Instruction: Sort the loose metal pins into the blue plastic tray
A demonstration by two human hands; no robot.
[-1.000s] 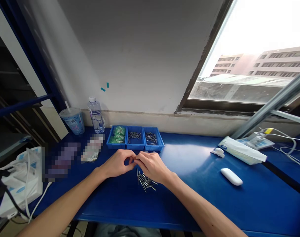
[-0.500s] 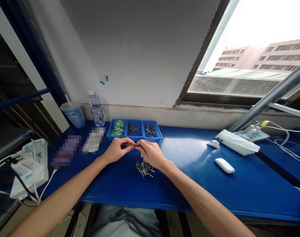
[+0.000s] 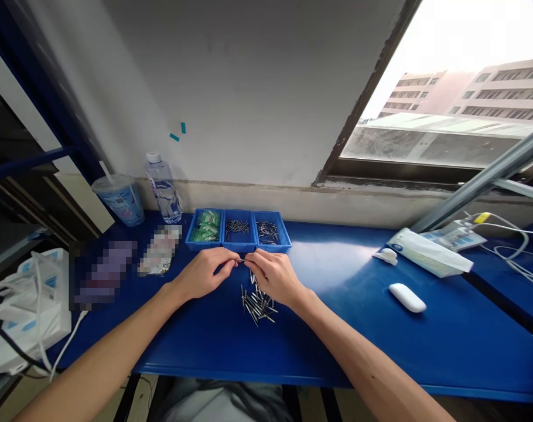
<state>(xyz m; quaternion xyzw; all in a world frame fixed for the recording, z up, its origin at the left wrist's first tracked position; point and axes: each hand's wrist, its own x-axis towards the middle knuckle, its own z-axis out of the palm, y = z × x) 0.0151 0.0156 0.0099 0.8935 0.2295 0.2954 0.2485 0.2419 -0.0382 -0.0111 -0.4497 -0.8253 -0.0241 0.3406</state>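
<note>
My left hand [image 3: 207, 272] and my right hand [image 3: 276, 276] meet just in front of the blue bins, each pinching one end of a thin metal pin [image 3: 242, 260]. A loose pile of metal pins [image 3: 258, 306] lies on the blue table below my right hand, which hides part of it. Behind the hands, the left bin [image 3: 205, 228] holds green packets. Small dark metal pieces lie in the middle bin [image 3: 238, 228] and in the right bin [image 3: 267, 231].
On the left stand a lidded cup [image 3: 119, 200], a water bottle [image 3: 164, 190] and a white power strip [image 3: 33, 313] with cables. To the right lie a white case [image 3: 407, 298], a crumpled tissue [image 3: 386, 256] and a soft white pack [image 3: 429, 252].
The fingertips have drawn slightly apart, and the thin pin between them shows more clearly. The camera view has shifted a little.
</note>
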